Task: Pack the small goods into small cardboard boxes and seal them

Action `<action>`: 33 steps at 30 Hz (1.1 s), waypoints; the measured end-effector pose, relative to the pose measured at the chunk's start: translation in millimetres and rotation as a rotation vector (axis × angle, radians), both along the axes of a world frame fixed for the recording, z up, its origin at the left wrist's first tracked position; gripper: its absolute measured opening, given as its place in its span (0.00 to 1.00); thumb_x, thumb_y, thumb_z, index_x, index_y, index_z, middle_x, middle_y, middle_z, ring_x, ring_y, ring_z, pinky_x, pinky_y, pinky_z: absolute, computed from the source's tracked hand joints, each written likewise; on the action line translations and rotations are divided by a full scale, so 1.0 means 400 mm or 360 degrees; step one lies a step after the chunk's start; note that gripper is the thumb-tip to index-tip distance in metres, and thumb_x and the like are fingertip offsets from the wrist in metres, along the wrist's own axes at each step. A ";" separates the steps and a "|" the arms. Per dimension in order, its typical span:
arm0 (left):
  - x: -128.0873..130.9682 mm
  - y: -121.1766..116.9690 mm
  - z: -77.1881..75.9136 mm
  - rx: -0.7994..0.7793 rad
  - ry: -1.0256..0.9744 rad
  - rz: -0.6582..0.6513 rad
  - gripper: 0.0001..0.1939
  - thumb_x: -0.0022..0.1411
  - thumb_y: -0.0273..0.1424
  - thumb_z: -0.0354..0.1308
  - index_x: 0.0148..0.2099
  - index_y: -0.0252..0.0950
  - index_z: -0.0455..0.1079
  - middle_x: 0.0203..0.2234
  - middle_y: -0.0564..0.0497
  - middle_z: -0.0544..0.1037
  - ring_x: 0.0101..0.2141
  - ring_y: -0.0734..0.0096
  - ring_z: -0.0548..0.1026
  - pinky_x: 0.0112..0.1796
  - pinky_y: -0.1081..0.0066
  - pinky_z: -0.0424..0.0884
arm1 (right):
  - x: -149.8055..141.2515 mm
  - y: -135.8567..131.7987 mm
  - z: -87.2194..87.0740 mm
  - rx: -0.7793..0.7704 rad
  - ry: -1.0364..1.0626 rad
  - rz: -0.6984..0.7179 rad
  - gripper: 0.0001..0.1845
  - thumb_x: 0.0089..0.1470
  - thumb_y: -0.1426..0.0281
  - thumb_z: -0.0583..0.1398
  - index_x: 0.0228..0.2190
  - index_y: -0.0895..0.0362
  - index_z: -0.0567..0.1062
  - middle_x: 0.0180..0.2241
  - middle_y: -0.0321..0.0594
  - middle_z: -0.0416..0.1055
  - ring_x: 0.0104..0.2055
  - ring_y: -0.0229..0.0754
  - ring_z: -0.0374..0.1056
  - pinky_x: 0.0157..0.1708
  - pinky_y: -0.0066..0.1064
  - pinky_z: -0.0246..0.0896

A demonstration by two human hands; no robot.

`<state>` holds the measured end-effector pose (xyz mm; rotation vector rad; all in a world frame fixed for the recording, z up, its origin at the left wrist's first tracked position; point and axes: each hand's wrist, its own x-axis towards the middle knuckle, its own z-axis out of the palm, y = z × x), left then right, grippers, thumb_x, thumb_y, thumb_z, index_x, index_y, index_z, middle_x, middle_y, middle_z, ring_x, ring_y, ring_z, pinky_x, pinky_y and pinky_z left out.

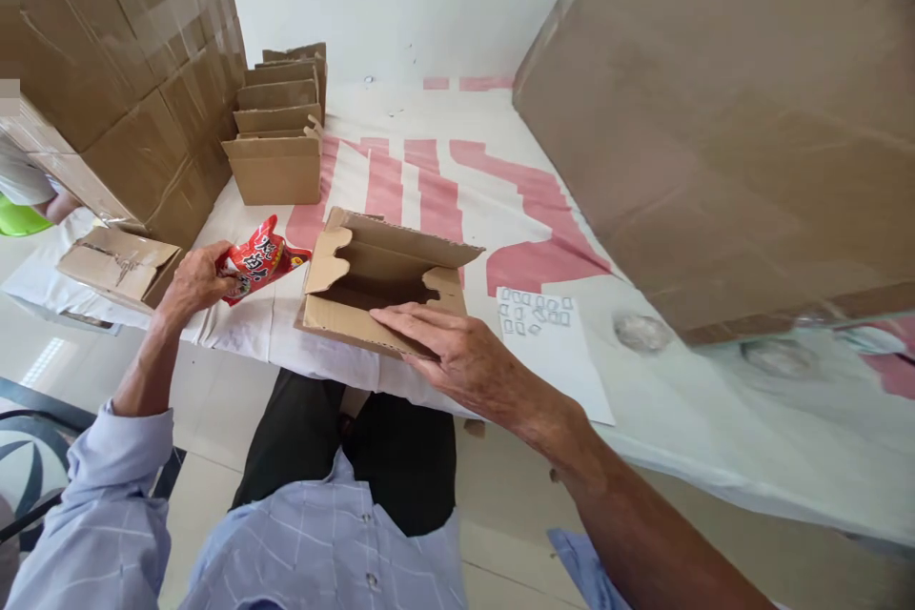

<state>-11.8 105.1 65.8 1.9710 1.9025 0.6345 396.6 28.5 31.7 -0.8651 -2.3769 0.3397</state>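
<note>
My left hand [201, 278] is closed around the end of a red snack packet [261, 259] printed with black and white characters. The packet is held just left of an open cardboard box [378, 324], apart from it or barely at its edge; I cannot tell which. The box stands near the table's front edge with its flaps up, and its inside is in shadow. My right hand [447, 343] lies on the box's near flap with the fingers stretched along its top edge; the thumb is mostly hidden.
Several open cardboard boxes [277, 172] stand in a row at the back left, beside a tall stack of taped cartons [153, 105]. A closed box [118, 265] lies at left. A paper sheet [554, 362] carries small squares. A large carton [729, 114] fills the right.
</note>
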 end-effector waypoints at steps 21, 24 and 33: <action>-0.001 0.047 -0.050 0.0313 0.0244 -0.0069 0.23 0.61 0.37 0.70 0.59 0.44 0.81 0.62 0.40 0.81 0.62 0.40 0.77 0.64 0.40 0.72 | -0.021 0.012 -0.006 0.0080 -0.0159 0.0198 0.23 0.67 0.80 0.62 0.59 0.51 0.82 0.51 0.46 0.85 0.45 0.48 0.82 0.46 0.39 0.81; 0.036 -0.057 -0.059 0.0221 -0.0255 -0.0234 0.23 0.65 0.45 0.71 0.59 0.44 0.82 0.61 0.40 0.82 0.62 0.44 0.80 0.57 0.48 0.82 | -0.023 0.008 -0.009 0.0092 -0.0168 0.0188 0.23 0.68 0.81 0.61 0.59 0.52 0.82 0.50 0.46 0.85 0.45 0.48 0.82 0.47 0.39 0.81; 0.123 -0.133 -0.090 0.0048 -0.0643 -0.0512 0.24 0.68 0.56 0.71 0.57 0.49 0.83 0.76 0.40 0.68 0.74 0.35 0.69 0.61 0.43 0.81 | -0.015 0.017 -0.028 0.0186 -0.0242 0.0197 0.19 0.71 0.71 0.65 0.61 0.52 0.80 0.54 0.49 0.84 0.50 0.50 0.81 0.50 0.40 0.81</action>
